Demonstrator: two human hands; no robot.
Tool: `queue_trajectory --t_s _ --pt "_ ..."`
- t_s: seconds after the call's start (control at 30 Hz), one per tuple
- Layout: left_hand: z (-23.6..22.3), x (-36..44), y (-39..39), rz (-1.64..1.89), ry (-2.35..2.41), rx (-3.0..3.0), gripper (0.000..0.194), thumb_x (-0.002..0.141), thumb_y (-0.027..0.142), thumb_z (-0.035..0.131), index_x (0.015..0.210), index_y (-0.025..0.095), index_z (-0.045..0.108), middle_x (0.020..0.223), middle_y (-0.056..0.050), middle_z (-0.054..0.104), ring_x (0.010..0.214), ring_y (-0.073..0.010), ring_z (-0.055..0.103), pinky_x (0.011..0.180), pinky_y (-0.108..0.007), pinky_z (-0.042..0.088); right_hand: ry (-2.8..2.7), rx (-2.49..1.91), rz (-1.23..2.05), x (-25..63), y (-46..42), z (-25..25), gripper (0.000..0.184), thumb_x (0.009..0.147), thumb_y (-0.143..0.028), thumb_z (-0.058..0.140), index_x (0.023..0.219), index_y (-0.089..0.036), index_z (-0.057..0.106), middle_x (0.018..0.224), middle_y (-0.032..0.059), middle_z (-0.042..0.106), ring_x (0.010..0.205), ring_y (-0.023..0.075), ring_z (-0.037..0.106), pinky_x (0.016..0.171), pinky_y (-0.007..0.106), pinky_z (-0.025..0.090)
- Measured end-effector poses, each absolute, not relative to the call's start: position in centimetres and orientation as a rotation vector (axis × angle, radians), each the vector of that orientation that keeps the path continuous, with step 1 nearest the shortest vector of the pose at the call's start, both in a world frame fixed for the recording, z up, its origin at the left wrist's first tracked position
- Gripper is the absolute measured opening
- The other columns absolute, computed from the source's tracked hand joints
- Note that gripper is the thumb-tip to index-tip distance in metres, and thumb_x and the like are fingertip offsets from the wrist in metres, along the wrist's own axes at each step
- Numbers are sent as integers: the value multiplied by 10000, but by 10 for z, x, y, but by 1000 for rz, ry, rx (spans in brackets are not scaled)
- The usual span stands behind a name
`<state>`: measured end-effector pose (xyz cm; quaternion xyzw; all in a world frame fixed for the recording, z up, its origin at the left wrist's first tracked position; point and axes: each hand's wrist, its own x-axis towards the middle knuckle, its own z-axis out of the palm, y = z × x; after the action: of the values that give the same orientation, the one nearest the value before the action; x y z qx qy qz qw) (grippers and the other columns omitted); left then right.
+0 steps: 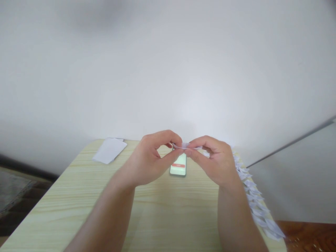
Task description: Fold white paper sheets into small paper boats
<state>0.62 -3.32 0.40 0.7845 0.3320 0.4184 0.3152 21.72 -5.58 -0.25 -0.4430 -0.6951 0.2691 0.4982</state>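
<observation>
Between my two hands is a small folded piece of white paper [185,145], held above the far part of the table. My left hand [154,154] pinches its left part between thumb and fingers. The right part is pinched the same way by my right hand [214,157], and the two thumb tips nearly meet in the middle. Beneath the paper, a phone [178,170] lies on the table with its screen lit; my hands hide its upper end. Much of the paper is covered by my fingers.
A stack of white paper sheets [109,151] rests at the back left of the wooden table [162,210]. Several folded white paper pieces [256,201] line the right edge, partly behind my right arm. A white wall [168,70] rises directly behind the table.
</observation>
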Motion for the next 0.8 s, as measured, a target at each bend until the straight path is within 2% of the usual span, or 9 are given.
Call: queue_trajectory --t_s 0.33,0.53,0.67,0.8 --pt "4 10 -35 1172 882 1985 48 945 224 700 917 200 670 880 -2 690 853 -136 641 793 -280 517 -1573 -1003 745 213 -57 -5 127 867 -292 826 921 -238 724 861 10 783 791 183 742 745 308 556" --pt "-2 10 -33 1274 832 1964 72 931 183 700 950 207 635 895 -4 646 849 -145 621 819 -306 535 -1530 -1086 822 213 -56 -5 275 880 -328 808 1129 -271 706 885 2 809 819 203 766 746 316 565" --pt "-3 9 -31 1327 834 1952 92 922 165 700 968 207 632 919 -10 640 863 -150 616 825 -311 530 -1615 -1170 806 218 -53 -4 142 901 -379 777 946 -244 773 870 5 797 822 185 742 702 282 536" --pt "1 9 -31 1254 860 1959 84 932 213 707 1008 212 670 937 -3 679 879 -145 630 826 -286 520 -1688 -1207 727 222 -53 -2 133 921 -358 748 865 -239 765 802 -18 765 741 146 683 661 262 491"
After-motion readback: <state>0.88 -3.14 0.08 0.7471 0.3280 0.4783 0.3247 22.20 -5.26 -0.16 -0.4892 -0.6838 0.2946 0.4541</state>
